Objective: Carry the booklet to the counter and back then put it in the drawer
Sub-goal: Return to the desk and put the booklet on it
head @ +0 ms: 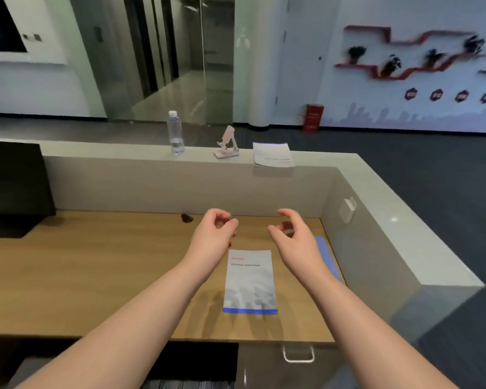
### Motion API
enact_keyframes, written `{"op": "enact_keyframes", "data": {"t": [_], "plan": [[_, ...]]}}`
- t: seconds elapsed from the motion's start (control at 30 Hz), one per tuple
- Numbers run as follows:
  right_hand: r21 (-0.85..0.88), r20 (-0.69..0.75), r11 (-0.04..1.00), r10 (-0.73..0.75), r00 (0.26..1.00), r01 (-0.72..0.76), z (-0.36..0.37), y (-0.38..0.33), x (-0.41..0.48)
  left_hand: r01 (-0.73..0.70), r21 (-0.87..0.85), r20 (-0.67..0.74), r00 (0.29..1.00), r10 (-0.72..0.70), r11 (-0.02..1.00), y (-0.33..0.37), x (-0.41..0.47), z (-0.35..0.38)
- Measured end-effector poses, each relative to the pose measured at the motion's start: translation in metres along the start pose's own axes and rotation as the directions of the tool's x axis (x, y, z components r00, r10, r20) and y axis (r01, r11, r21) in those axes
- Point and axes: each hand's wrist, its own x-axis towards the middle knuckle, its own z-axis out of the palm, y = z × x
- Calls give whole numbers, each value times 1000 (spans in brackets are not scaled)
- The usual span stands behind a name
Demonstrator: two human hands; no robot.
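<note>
A white booklet (249,282) with a blue strip along its near edge lies flat on the wooden desk (96,276). My left hand (212,237) hovers above its far left corner, fingers loosely curled and holding nothing. My right hand (292,234) hovers above its far right corner, also empty with curled fingers apart. A second white booklet (272,155) rests on the raised grey counter (376,209) behind the desk. Below the desk's front edge a drawer front with a metal handle (298,353) is visible and looks closed.
A water bottle (175,133) and a pink phone stand (227,143) stand on the counter ledge. A dark monitor (14,181) sits at the desk's left. A blue item (327,254) lies by the right wall, partly hidden by my right hand.
</note>
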Motion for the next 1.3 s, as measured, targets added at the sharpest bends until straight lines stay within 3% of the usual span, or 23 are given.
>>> {"op": "enact_keyframes", "data": {"t": [0.37,0.63,0.77,0.97,1.1,1.3], "plan": [[-57,26,979,197,980,-195,41,113,39,221,76,56,973,-225,972,-103,59,34],[-136,73,936,336,939,-325,79,208,97,407,143,-76,913,-400,902,-201,121,63],[-198,97,913,380,920,-356,89,248,111,479,118,-43,878,-477,870,-242,135,79],[-287,73,830,517,853,-478,104,278,119,580,270,-141,813,-564,769,-286,146,91],[-315,73,773,598,798,-550,117,288,121,611,372,-134,780,-611,699,-299,151,90],[-405,38,726,620,783,-556,134,289,126,595,337,-98,793,-601,730,-300,163,96]]}}
